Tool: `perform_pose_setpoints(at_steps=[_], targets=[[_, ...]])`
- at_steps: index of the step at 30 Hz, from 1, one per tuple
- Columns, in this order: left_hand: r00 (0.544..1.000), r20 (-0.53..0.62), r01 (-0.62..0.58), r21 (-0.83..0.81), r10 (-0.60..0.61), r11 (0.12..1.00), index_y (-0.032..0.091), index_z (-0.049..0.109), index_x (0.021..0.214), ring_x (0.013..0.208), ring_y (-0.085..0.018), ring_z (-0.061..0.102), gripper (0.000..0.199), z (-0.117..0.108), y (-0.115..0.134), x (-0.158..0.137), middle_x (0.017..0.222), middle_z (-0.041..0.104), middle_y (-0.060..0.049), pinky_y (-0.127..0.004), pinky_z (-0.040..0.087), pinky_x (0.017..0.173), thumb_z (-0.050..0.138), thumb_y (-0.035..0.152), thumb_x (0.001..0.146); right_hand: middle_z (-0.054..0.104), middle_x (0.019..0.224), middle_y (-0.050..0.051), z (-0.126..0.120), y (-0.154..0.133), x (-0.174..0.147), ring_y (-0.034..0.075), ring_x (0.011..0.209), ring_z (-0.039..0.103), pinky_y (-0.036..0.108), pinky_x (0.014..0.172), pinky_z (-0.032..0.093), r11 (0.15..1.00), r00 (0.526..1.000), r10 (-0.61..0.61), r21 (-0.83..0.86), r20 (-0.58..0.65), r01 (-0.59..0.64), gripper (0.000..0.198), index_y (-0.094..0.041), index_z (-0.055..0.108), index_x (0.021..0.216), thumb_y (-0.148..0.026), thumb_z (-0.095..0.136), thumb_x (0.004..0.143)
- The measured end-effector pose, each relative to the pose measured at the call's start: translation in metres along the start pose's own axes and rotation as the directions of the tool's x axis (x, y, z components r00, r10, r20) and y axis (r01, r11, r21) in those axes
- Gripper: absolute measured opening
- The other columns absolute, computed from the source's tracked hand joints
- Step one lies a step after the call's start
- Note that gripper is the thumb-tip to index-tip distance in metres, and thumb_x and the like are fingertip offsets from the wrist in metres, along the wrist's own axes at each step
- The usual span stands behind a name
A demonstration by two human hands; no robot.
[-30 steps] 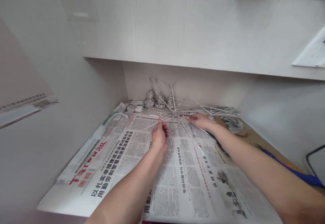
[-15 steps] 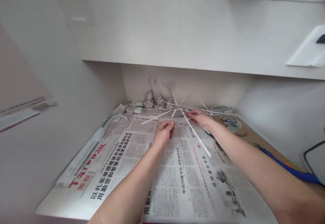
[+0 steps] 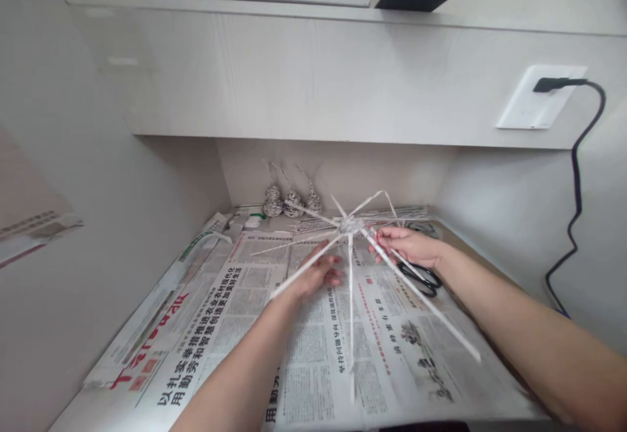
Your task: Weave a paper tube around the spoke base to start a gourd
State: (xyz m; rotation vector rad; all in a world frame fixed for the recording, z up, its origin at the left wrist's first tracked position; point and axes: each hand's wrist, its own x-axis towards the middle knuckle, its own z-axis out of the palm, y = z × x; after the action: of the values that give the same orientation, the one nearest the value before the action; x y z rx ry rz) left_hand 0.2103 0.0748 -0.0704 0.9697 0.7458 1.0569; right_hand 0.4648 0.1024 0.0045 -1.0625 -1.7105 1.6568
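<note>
Pinching the spoked paper-rod frame (image 3: 351,225) near its hub with the right hand (image 3: 406,246), above newspaper (image 3: 220,327); holding the left hand (image 3: 316,275) behind one rod, with fingers loosely parted around nothing visible. Bordered by black scissor handles (image 3: 425,281) beside the right hand and three woven gourds (image 3: 292,205) behind. Splayed nearer than half a second ago.

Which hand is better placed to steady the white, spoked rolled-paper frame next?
Likely the right hand: it appears to pinch the white, spoked rolled-paper frame near its centre; the left hand is loosely open behind a spoke.
</note>
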Motion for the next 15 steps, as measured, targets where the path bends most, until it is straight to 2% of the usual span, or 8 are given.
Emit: perform_pose_setpoints(at_steps=[3, 6, 8, 10, 12, 15], targets=[[0.995, -0.075, -0.077, -0.172, 0.065, 0.982, 0.022, 0.039, 0.131, 0.074, -0.016, 0.064, 0.065, 0.004, 0.005, -0.001, 0.103, 0.064, -0.009, -0.029, 0.053, 0.067, 0.063, 0.014, 0.071, 0.063, 0.091, 0.007, 0.019, 0.014, -0.01, 0.016, 0.075, 0.063, 0.019, 0.046, 0.041, 0.988, 0.984, 0.075, -0.148, 0.162, -0.051, 0.026, -0.015, 0.055, 0.087, -0.04, 0.058, 0.08], [0.998, -0.008, -0.066, -0.322, 0.067, 0.944, 0.019, 0.048, 0.123, 0.077, -0.017, 0.064, 0.058, 0.007, 0.013, -0.007, 0.1, 0.065, -0.007, -0.028, 0.052, 0.068, 0.063, 0.012, 0.068, 0.063, 0.092, 0.007, 0.032, 0.028, -0.01, 0.014, 0.074, 0.062, 0.018, 0.048, 0.039, 0.963, 0.974, 0.137, -0.256, 0.182, -0.088, 0.03, -0.014, 0.056, 0.087, -0.043, 0.057, 0.08], [1.0, -0.019, -0.027, -0.372, 0.022, 0.928, 0.017, 0.055, 0.114, 0.073, -0.017, 0.063, 0.045, 0.008, 0.013, -0.008, 0.092, 0.066, -0.006, -0.028, 0.052, 0.065, 0.064, 0.021, 0.07, 0.064, 0.09, 0.007, 0.037, 0.035, -0.007, 0.013, 0.072, 0.061, 0.019, 0.049, 0.039, 0.939, 0.971, 0.166, -0.328, 0.17, -0.103, 0.03, -0.015, 0.058, 0.086, -0.044, 0.057, 0.079], [0.994, -0.09, 0.02, -0.339, -0.053, 0.941, 0.013, 0.061, 0.101, 0.066, -0.016, 0.063, 0.038, 0.009, 0.009, -0.007, 0.083, 0.067, -0.007, -0.029, 0.052, 0.06, 0.064, 0.036, 0.071, 0.064, 0.088, 0.006, 0.04, 0.041, -0.004, 0.012, 0.07, 0.059, 0.019, 0.051, 0.04, 0.914, 0.972, 0.174, -0.392, 0.158, -0.1, 0.03, -0.015, 0.06, 0.086, -0.044, 0.057, 0.079], [0.981, -0.154, 0.073, -0.248, -0.114, 0.966, 0.009, 0.064, 0.089, 0.063, -0.018, 0.062, 0.044, 0.009, 0.003, -0.005, 0.078, 0.067, -0.01, -0.028, 0.052, 0.056, 0.063, 0.048, 0.07, 0.064, 0.085, 0.004, 0.043, 0.046, -0.002, 0.011, 0.068, 0.057, 0.02, 0.053, 0.041, 0.902, 0.975, 0.166, -0.422, 0.15, -0.088, 0.029, -0.016, 0.063, 0.087, -0.043, 0.059, 0.078], [0.983, -0.164, 0.059, -0.16, -0.085, 0.985, 0.007, 0.064, 0.08, 0.062, -0.018, 0.063, 0.047, 0.01, -0.003, -0.003, 0.075, 0.067, -0.012, -0.028, 0.051, 0.055, 0.063, 0.053, 0.068, 0.065, 0.085, 0.003, 0.046, 0.051, -0.001, 0.012, 0.071, 0.057, 0.022, 0.058, 0.043, 0.948, 0.983, 0.148, -0.298, 0.109, -0.11, 0.031, -0.017, 0.065, 0.095, -0.039, 0.065, 0.074]])
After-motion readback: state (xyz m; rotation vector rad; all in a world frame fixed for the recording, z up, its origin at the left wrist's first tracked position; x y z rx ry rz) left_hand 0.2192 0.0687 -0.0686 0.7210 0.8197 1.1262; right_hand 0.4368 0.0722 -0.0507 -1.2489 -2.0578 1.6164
